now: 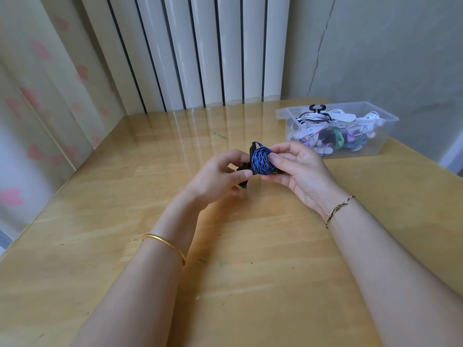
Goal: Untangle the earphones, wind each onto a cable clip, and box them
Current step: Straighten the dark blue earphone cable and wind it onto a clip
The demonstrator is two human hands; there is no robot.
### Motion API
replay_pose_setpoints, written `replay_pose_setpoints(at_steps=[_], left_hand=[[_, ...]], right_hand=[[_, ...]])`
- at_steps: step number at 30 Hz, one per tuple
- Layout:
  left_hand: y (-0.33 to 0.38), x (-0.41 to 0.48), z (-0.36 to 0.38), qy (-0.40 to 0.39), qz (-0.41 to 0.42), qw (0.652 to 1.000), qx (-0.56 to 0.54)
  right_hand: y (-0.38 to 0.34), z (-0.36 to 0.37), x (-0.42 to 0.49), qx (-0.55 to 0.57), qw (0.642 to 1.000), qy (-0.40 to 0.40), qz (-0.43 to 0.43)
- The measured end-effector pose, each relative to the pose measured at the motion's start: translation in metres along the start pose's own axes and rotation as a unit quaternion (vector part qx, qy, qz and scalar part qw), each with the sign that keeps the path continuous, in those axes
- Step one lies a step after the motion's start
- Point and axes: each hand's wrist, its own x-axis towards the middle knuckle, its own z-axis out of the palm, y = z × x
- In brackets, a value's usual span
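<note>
Blue cord (261, 161) sits wound on a black clip (246, 169) above the table (125, 209); left hand (218, 175) pinches the clip steady; right hand (298, 169) grips the coil, likely tucking its end; box (350, 128) waits nearby.

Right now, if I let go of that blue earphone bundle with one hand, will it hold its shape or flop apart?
Probably holds: the blue earphone bundle is wound tightly round a black clip. The loop sticking up at its top may slip loose, as thin cord looks floppy.

I see left hand (217, 177) and right hand (302, 172) pinching the blue-wound cable clip (251, 153); box (375, 144) sits at tabletop's (250, 249) far right corner.
</note>
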Motion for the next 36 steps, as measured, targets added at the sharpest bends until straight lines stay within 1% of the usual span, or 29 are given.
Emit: replay_pose_setpoints(at_steps=[5, 9, 12, 15, 19, 24, 26, 30, 31, 34, 36], left_hand=[[0.001, 0.000, 0.002, 0.025, 0.006, 1.000, 0.007], [0.004, 0.002, 0.006, 0.046, -0.001, 0.999, 0.001], [0.003, 0.002, 0.006, 0.051, 0.004, 0.999, 0.019], [0.003, 0.001, 0.000, 0.059, 0.023, 0.998, 0.012], [0.005, -0.002, -0.003, 0.031, 0.030, 0.999, -0.004], [0.010, -0.004, -0.006, -0.003, 0.031, 0.999, -0.010], [0.011, -0.004, -0.006, 0.003, 0.023, 0.999, -0.026], [0.016, -0.001, -0.006, 0.008, -0.046, 0.992, -0.114], [0.018, 0.000, -0.005, 0.009, -0.060, 0.991, -0.118], [0.021, 0.002, 0.001, 0.037, -0.068, 0.996, -0.032], [0.021, 0.004, 0.004, 0.063, -0.073, 0.995, -0.017]], right_hand=[[0.003, 0.005, 0.000, -0.048, 0.998, 0.018, -0.022], [0.005, 0.011, -0.001, -0.063, 0.996, 0.046, -0.043], [0.009, 0.014, -0.002, -0.059, 0.996, 0.058, -0.036], [0.009, 0.014, -0.002, 0.007, 0.999, 0.042, 0.005], [0.004, 0.012, -0.003, 0.110, 0.991, 0.013, 0.069], [0.003, 0.011, -0.005, 0.164, 0.981, -0.006, 0.101], [0.003, 0.011, -0.004, 0.148, 0.985, 0.004, 0.087], [0.007, 0.016, -0.004, 0.021, 0.998, 0.053, 0.004], [0.008, 0.018, -0.004, -0.007, 0.998, 0.063, -0.017], [0.010, 0.023, -0.006, -0.052, 0.994, 0.087, -0.049], [0.010, 0.025, -0.006, -0.060, 0.992, 0.093, -0.053]])
